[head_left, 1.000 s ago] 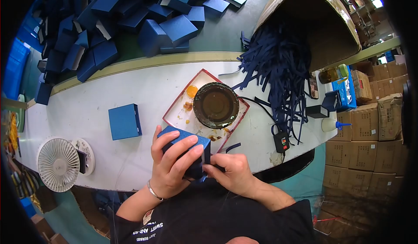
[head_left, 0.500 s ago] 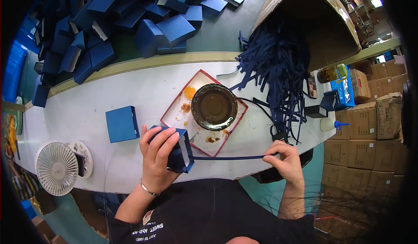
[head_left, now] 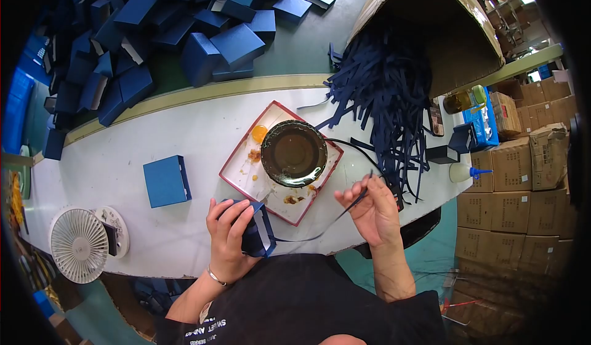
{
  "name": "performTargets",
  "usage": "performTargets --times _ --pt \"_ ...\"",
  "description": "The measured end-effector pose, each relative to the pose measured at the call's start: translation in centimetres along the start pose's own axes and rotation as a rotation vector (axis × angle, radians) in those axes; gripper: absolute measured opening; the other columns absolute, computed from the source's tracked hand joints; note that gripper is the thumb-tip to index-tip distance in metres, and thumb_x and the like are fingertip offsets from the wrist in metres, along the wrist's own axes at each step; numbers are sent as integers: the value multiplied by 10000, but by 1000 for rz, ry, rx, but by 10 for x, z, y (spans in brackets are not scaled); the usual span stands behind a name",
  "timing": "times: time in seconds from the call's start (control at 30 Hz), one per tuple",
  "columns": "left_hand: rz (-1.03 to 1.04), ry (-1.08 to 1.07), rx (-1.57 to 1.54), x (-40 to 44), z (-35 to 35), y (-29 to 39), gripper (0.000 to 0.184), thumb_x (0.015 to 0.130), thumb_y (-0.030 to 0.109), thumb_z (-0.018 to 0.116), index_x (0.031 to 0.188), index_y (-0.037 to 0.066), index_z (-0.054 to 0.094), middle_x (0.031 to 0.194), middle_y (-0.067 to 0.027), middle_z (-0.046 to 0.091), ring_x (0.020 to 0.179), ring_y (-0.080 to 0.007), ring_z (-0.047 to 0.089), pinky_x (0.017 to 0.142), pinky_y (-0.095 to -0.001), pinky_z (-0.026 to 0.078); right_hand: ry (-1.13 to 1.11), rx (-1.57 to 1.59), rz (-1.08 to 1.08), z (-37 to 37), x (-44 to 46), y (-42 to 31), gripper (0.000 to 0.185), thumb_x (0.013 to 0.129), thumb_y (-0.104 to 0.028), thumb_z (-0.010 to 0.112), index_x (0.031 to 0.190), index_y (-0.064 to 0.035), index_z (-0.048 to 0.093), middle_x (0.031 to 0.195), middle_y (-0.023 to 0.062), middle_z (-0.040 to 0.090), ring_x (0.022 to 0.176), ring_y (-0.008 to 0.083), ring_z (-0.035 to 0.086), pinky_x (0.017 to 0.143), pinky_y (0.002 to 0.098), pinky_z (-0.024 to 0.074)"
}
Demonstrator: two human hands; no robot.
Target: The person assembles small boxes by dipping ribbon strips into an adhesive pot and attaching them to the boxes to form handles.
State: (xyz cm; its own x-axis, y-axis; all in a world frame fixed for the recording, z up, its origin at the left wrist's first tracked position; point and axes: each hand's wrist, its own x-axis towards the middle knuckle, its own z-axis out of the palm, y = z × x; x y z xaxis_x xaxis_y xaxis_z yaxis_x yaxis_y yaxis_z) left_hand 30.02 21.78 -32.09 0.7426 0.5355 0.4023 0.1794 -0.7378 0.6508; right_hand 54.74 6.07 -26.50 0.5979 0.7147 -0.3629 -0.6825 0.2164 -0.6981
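Note:
My left hand, closed, grips a small dark blue box just above the table's front edge; the box's pale inner side faces right. From the box a narrow dark blue ribbon runs slack and curved up to my right hand. That hand is raised, with the ribbon's far end pinched between its fingers. Beyond both hands, a round dark pot with brown liquid stands on a stained, red-edged tray. Left of my left hand sits another blue box.
A heap of blue boxes covers the back left. Many ribbons spill from a cardboard carton. At left stands a white fan; a bottle with a blue nozzle is at right, with stacked cartons beyond.
My right hand has moved up and slightly left, turning palm-up. The ribbon, stretched straight before, now hangs slack in a curve. My left hand still holds the box, slightly lower in view.

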Motion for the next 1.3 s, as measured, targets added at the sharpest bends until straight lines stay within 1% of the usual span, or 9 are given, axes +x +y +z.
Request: performTargets --times 0.07,0.17,0.2,0.43,0.73,1.03,1.13,1.23,1.3 --pt "-6 -1 -1 0 0 0 868 640 221 901 1413 109 521 1419 -104 552 1311 -387 469 1175 -633 286 -71 -23 140 -1 2 -3 85 1041 -112 604 990 -45 613 812 29 582 697 140 555 717 333 558" --pt "0 3 3 3 0 -1 879 636 234 908 1414 111 519 1419 -107 550 1309 -389 471 1173 -633 291 -136 -326 256 -7 12 -1 72 1024 -84 625 976 -37 600 716 7 533 577 96 461 522 260 415" --pt "4 3 3 3 0 -1 879 636 236 909 1414 111 519 1419 -108 550 1308 -390 471 1172 -632 292 -79 -421 206 -1 14 5 68 1018 -75 637 973 -30 612 665 -24 499 534 59 385 481 235 274" --pt "45 14 -24 12 5 3 845 645 234 905 1397 111 541 1394 -104 570 1297 -380 481 1170 -628 299 -64 -542 206 -1 25 10 119 1007 -161 688 991 -44 676 701 -31 592 558 17 399 505 204 267" --pt "88 -26 -66 21 12 8 838 631 190 906 1389 141 552 1406 -79 567 1294 -372 493 1176 -634 293 -51 -564 117 -6 37 19 124 999 -159 694 933 -54 688 677 -96 524 551 4 353 510 202 242" --pt "81 -39 -48 23 13 8 839 636 200 908 1391 133 547 1404 -87 568 1291 -377 493 1170 -634 302 1 -594 137 -3 45 25 162 980 -153 713 868 -56 646 624 -84 477 517 23 342 484 224 233" --pt "81 -41 -52 24 13 9 841 637 196 906 1394 124 545 1403 -91 569 1288 -380 495 1170 -635 303 -46 -535 145 -12 47 27 146 988 -173 714 904 -57 686 752 -58 662 568 -23 415 507 181 255" --pt "76 -43 -51 24 14 8 839 636 199 906 1391 117 549 1397 -94 574 1283 -383 499 1171 -634 302 -14 -542 90 -3 46 28 180 978 -151 713 845 -64 629 618 -85 470 516 21 338 483 226 231" --pt "83 -32 -53 24 15 8 834 635 200 905 1388 117 554 1393 -94 578 1281 -382 501 1170 -633 303 -20 -545 73 -4 46 29 187 979 -147 709 836 -66 621 614 -86 466 513 22 332 482 227 228"
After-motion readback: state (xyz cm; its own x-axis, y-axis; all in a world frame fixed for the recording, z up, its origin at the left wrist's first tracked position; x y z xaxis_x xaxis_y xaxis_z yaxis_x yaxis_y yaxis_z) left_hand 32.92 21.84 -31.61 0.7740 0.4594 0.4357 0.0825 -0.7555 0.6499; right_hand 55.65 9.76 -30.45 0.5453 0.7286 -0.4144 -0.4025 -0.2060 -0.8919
